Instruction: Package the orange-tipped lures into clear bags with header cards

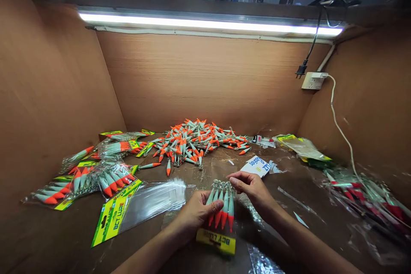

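My left hand is closed around a row of several fishing lures, its thumb across their bodies. The lures are pale green with orange-red tips pointing toward me, and their wire hook crowns point away. Just below those tips is a yellow header card with upside-down lettering; the clear bag around the lures is hard to make out. At the hook end, my right hand pinches the pack's upper right corner with thumb and forefinger. What exactly lies between those fingertips is too small to see.
A heap of loose lures lies at the back. Filled packs are at left, beside flat clear bags with yellow headers. A white card with blue writing lies beyond my right hand. More bagged lures lie right, below a white cable.
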Action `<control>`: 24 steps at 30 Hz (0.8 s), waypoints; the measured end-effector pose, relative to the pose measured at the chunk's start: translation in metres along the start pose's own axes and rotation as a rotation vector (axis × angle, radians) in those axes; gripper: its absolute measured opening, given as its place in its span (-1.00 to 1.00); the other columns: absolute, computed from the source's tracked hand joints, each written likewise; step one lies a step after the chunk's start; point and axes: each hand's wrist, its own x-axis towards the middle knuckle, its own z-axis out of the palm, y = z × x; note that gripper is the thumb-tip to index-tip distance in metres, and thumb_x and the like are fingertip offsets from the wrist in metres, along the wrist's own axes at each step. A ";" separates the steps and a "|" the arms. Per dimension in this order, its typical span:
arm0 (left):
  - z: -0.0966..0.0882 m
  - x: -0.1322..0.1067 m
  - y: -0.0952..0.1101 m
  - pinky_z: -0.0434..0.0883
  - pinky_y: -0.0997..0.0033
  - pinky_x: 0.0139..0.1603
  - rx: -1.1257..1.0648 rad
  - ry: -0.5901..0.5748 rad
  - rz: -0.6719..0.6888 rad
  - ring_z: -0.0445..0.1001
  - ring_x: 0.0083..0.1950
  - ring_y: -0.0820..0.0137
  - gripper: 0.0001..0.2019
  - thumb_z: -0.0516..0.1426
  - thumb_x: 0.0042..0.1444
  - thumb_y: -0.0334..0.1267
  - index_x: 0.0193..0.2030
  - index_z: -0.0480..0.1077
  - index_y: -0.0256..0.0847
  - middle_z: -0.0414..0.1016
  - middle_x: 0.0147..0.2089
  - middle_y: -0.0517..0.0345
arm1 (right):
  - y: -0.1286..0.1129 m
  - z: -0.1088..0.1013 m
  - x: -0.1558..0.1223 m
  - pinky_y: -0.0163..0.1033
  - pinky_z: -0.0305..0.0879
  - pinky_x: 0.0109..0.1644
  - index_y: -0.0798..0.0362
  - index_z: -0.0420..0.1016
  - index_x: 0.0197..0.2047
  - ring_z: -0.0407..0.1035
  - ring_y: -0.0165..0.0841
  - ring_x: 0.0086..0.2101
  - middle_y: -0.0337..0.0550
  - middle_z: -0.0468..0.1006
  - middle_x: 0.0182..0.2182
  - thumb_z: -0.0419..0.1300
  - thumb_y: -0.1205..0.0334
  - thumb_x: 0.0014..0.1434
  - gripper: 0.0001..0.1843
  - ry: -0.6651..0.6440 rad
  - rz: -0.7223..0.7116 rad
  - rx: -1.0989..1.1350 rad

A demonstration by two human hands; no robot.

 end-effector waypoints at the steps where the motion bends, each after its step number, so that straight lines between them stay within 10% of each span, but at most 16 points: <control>1: 0.002 -0.002 0.002 0.40 0.44 -0.32 -0.044 -0.056 -0.013 0.54 -0.39 0.33 -0.54 0.37 -0.03 0.06 -0.17 0.56 -0.31 0.60 -0.33 0.03 | 0.000 -0.001 0.000 -0.28 0.17 -0.32 0.12 0.61 -0.27 0.23 -0.41 -0.44 -0.25 0.45 -0.48 0.34 -0.07 0.10 -0.62 0.014 -0.002 0.008; 6: 0.008 -0.007 0.007 0.44 0.28 -0.06 -0.057 -0.159 -0.087 0.60 -0.16 0.20 -0.57 0.36 0.04 -0.05 -0.03 0.54 -0.28 0.62 -0.13 -0.08 | 0.004 -0.004 0.003 -0.30 0.11 -0.38 0.12 0.54 -0.37 0.13 -0.45 -0.50 -0.30 0.35 -0.54 0.36 -0.07 0.08 -0.62 0.083 0.007 0.122; 24: -0.004 0.007 -0.012 0.34 0.48 -0.38 -0.144 0.140 0.018 0.44 -0.47 0.45 -0.62 0.41 -0.05 -0.06 -0.34 0.39 -0.28 0.49 -0.44 0.19 | 0.003 0.004 0.002 -0.29 0.13 -0.35 0.14 0.60 -0.34 0.20 -0.42 -0.47 -0.23 0.44 -0.51 0.23 -0.19 0.17 -0.51 0.060 0.042 0.056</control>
